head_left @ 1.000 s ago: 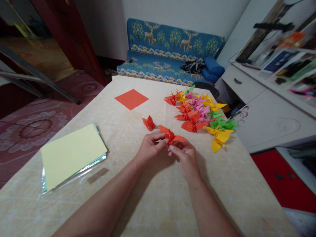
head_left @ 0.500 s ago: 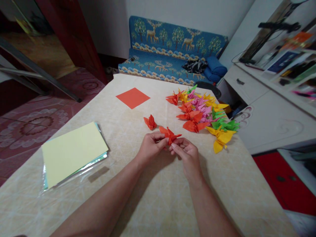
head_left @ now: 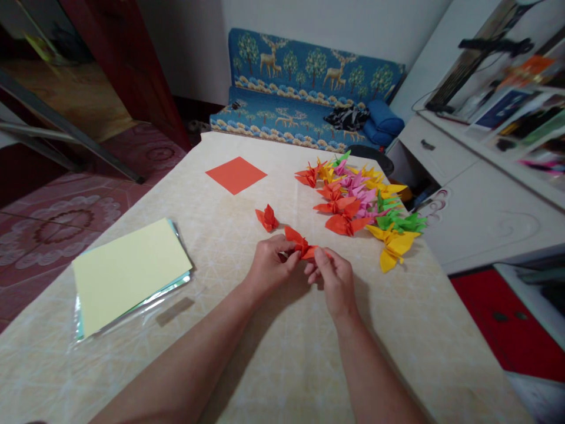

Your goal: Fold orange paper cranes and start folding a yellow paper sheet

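Note:
Between my two hands is a red-orange origami crane (head_left: 301, 242), held just above the table. My left hand (head_left: 270, 262) pinches its left side, fingers closed around the folded paper. Thumb and finger of my right hand (head_left: 332, 275) grip the wing on the right, which spreads outward. Part of the crane's underside is hidden by my fingers. A smaller folded red-orange paper piece (head_left: 267, 218) stands on the table just beyond my left hand. Farther back lies a flat red-orange paper square (head_left: 236, 175).
Several finished cranes in red, yellow, pink and green (head_left: 359, 197) cluster at the back right. A stack of pale yellow and bluish paper (head_left: 132, 274) in clear wrap lies at the left. A patterned blue sofa (head_left: 286, 109) stands behind the table (head_left: 282, 365).
My right thumb and fingers have shifted from the crane's lower middle out to its right wing, which now lies flatter and more stretched. My left hand keeps its hold.

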Motion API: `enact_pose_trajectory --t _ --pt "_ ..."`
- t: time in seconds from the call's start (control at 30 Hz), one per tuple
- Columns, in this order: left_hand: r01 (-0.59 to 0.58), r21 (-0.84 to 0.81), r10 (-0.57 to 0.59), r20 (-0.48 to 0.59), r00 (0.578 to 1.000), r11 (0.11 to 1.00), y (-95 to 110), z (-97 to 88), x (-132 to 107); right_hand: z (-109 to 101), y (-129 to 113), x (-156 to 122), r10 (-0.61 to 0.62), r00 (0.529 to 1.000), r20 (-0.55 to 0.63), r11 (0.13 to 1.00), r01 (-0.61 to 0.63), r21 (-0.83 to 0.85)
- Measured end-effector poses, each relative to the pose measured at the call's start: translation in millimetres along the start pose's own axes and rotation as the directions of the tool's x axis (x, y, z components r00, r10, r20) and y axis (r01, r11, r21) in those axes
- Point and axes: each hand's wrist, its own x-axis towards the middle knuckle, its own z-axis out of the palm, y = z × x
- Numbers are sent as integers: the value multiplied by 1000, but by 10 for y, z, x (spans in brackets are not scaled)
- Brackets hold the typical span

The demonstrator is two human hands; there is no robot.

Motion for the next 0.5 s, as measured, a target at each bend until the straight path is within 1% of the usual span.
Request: enact_pose_trajectory --t 0.07,0.13,0.33,0.4,0.5 --pt "7 -16 -7 19 1000 1000 0 1 2 11 11 11 22 999 -48 1000 -23 -3" --pt "39 -68 -36 42 998 997 -15 3 5 20 23 20 42 996 -74 999 -41 13" --pt "189 -261 -163 118 980 947 -62 0 13 -1 46 26 78 994 -82 987 -65 147" --pt "208 -291 -178 126 976 934 -67 -1 15 -12 49 26 82 992 -97 983 -64 171" --pt "203 -298 -172 127 977 933 -72 1 17 -9 52 24 84 990 -110 979 -61 195"
